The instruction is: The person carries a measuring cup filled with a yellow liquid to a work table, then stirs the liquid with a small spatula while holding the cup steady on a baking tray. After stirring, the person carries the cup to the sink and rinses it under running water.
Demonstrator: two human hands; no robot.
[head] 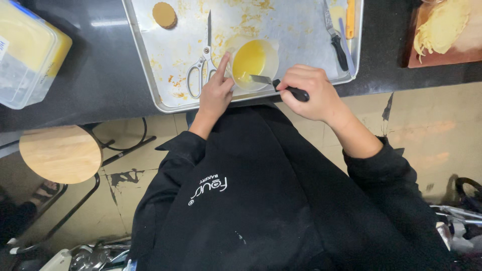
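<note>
At a dark countertop (100, 75), I stand over a large metal baking tray (296, 30) smeared with yellow-orange residue, my black sweatshirt (261, 200) filling the lower frame. A round wooden stool (60, 153) sits below the counter edge to my left, and a clear plastic tub with a yellow lid (27, 50) rests at the counter's far left. On the tray's near edge stands a small clear cup (253, 62) holding yellow liquid. My left hand (216, 93) steadies it, fingers curled loosely and the index finger stretched up along the cup's left rim. My right hand (311, 93) is closed around the black handle of a small offset spatula (276, 83), whose blade dips into the cup. Just left of the cup lie white-handled scissors (203, 60), blades pointing away from me. A black-handled knife (335, 35) rests toward the tray's right side, and a round brown biscuit (164, 15) lies near its top left corner.
</note>
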